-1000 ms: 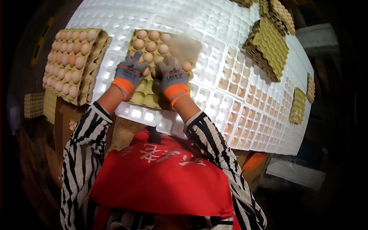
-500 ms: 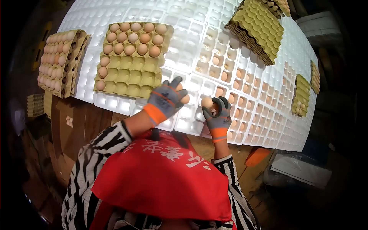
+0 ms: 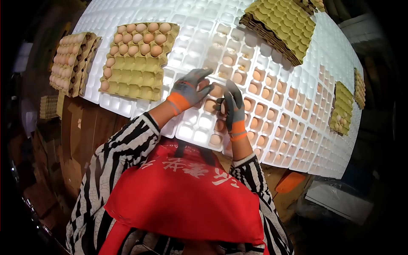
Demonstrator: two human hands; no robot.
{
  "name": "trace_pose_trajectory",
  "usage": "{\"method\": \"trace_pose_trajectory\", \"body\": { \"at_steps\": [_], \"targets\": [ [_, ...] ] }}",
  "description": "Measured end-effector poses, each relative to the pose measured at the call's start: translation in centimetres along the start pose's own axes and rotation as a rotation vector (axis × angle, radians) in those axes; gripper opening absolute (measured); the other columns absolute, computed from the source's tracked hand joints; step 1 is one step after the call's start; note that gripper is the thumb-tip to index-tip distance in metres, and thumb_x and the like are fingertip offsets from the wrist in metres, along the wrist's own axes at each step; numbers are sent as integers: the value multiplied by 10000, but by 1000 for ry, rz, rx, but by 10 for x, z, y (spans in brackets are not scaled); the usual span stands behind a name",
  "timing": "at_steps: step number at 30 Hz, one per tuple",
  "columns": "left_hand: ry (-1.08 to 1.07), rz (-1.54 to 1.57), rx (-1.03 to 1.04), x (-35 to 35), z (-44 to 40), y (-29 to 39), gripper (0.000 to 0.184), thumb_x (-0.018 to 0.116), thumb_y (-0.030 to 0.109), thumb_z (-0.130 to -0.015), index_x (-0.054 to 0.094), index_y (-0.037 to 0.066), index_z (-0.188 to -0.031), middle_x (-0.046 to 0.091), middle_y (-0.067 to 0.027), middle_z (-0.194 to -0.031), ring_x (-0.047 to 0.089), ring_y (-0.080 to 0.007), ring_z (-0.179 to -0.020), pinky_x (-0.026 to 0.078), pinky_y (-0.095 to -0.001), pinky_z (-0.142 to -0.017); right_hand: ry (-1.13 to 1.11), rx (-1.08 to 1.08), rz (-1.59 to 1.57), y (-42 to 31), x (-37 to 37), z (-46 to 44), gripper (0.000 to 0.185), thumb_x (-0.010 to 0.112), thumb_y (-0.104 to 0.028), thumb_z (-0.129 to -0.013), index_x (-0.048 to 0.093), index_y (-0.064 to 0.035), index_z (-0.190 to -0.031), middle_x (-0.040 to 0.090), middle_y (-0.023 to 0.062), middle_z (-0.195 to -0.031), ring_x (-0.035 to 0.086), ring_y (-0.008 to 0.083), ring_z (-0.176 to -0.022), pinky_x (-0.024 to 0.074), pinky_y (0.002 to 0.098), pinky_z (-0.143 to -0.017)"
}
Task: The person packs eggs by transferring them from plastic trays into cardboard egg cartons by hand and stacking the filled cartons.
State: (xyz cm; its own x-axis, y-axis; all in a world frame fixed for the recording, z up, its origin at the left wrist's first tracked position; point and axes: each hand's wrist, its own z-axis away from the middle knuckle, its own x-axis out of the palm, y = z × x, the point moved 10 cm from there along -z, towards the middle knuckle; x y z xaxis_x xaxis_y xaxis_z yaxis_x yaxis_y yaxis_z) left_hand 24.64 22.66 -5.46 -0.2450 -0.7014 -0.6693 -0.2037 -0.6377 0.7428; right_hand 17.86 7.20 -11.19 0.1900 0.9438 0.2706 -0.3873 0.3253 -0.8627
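My left hand (image 3: 191, 88), in a grey glove with an orange cuff, is bent over the white foam tray (image 3: 199, 121). An egg shows between its thumb and fingers. My right hand (image 3: 233, 106), gloved alike, is close beside it, its fingers curled round an egg (image 3: 223, 107) that is partly hidden. Just below the hands, a brown egg (image 3: 210, 106) and another egg (image 3: 216, 139) sit in the tray's cells. To the left lies a pulp egg carton (image 3: 134, 70), its upper rows filled with eggs and its lower cells mostly bare.
Stacked cartons with eggs (image 3: 68, 63) stand at the far left. A pile of pulp cartons (image 3: 280, 27) lies at the back. Foam cells with eggs (image 3: 272, 114) spread to the right, with another carton (image 3: 341, 108) beyond. An orange object (image 3: 290, 182) is below the table edge.
Both hands have moved up and away from me over the foam tray. Eggs now sit in cells near the hands that were bare before. The view has shifted slightly.
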Motion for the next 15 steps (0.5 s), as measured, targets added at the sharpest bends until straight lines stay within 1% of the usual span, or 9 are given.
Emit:
{"method": "trace_pose_trajectory", "body": {
  "at_steps": [1,3,5,7,8,9,11,12,15],
  "targets": [
    [86,120,73,-11,13,0,499,652,108,-859,577,80,-1352,595,-158,-1297,601,-338,-1123,496,-406,-956,-18,21,-65,2,-2,7,482,556,-89,-976,467,-63,-1449,579,62,-1147,579,167,-1002,518,260,-855],
    [206,176,232,-18,50,11,488,604,15,-823,582,34,-1311,589,-171,-1283,572,-356,-1161,481,-433,-984,-102,-200,41,8,-2,30,475,557,-50,-964,481,-41,-1432,569,68,-1169,576,166,-1022,515,257,-880],
    [109,215,311,12,84,12,499,580,-36,-789,579,15,-1285,579,-193,-1266,559,-391,-1170,474,-463,-999,-113,-491,469,-3,21,59,448,587,-31,-924,526,-11,-1368,593,135,-1288,581,291,-1188,490,393,-982],
    [123,6,453,33,106,13,502,605,-25,-796,571,13,-1295,579,-198,-1262,548,-394,-1184,467,-473,-1015,-111,-748,871,-4,37,69,450,630,-52,-897,545,-8,-1336,586,183,-1330,567,377,-1217,473,456,-1005],
    [159,-2,333,36,106,-3,479,633,-5,-814,582,17,-1290,580,-201,-1253,545,-400,-1191,465,-479,-1026,-140,-744,935,-2,41,65,454,666,-84,-877,560,-9,-1312,589,210,-1309,571,420,-1174,471,467,-1007],
    [155,-14,304,42,106,-14,474,687,45,-824,594,36,-1288,588,-181,-1273,546,-372,-1209,465,-475,-1033,-180,-768,926,-8,48,66,428,636,-53,-910,549,-12,-1327,598,188,-1313,624,349,-1133,507,425,-964],
    [150,-178,360,25,109,7,472,718,87,-824,608,53,-1282,598,-158,-1292,559,-341,-1206,469,-466,-1034,-150,-409,425,12,35,55,434,609,-18,-938,523,-16,-1363,601,155,-1331,642,248,-1110,536,359,-917],
    [198,-118,372,6,106,9,462,740,133,-829,622,59,-1269,608,-140,-1301,569,-325,-1198,467,-461,-1031,-156,-436,518,2,36,52,437,601,-5,-939,520,-15,-1368,607,144,-1335,645,223,-1108,539,341,-918],
    [291,-109,327,-63,81,-16,487,621,-10,-779,647,88,-1255,613,-155,-1284,571,-351,-1182,470,-468,-1001,-123,-543,691,-38,63,32,405,595,-29,-947,541,-9,-1348,665,127,-1251,665,193,-1089,544,307,-915]
  ]
}}
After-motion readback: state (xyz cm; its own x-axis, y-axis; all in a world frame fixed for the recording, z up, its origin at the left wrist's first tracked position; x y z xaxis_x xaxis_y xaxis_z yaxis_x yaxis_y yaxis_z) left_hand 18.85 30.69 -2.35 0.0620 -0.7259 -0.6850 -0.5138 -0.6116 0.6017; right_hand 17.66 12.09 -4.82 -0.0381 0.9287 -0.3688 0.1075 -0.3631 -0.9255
